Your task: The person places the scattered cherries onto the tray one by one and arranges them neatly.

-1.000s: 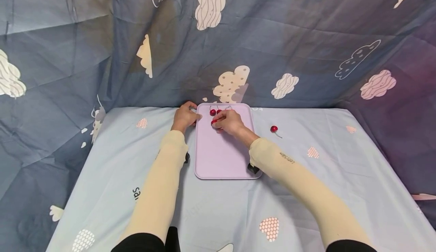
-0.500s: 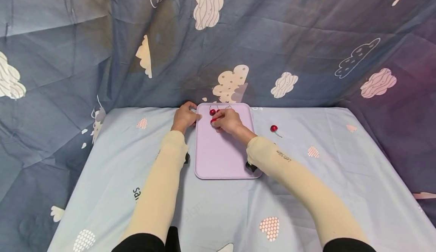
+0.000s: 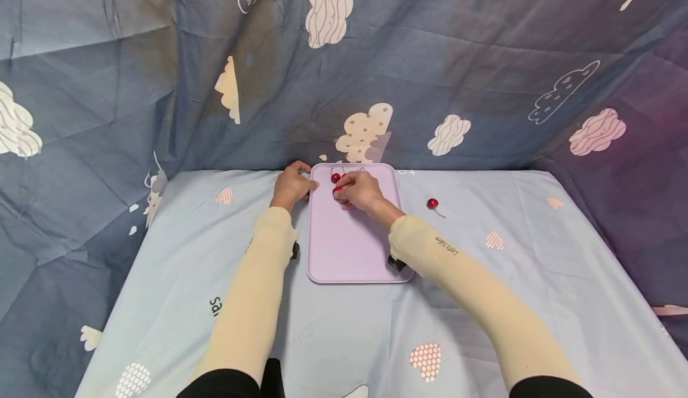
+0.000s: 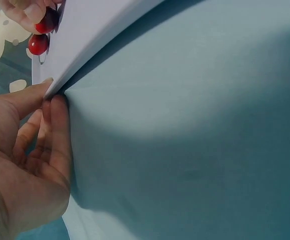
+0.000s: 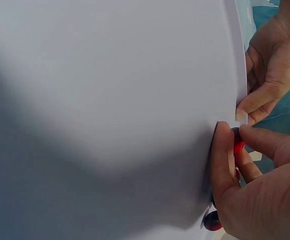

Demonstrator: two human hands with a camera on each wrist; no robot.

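Note:
A light purple tray point(image 3: 357, 242) lies on the cloth. At its far left corner my left hand point(image 3: 292, 186) pinches the rim, thumb on top and fingers underneath, as the left wrist view shows. Over the tray's far part, my right hand point(image 3: 361, 192) pinches a red cherry point(image 5: 239, 145) between thumb and fingertips. Another cherry point(image 3: 335, 178) sits on the tray just beyond those fingers, its stem toward the far edge. More cherries there are partly covered by my right hand; one dark red cherry point(image 5: 213, 221) shows below it in the right wrist view.
A single cherry point(image 3: 432, 204) with its stem lies on the pale blue cloth point(image 3: 537, 278), right of the tray. A dark patterned curtain point(image 3: 462, 69) rises behind the table's far edge.
My right hand and forearm have shifted very slightly left, and the cherry in its fingers has moved a little toward the far edge. My left hand stays on the rim.

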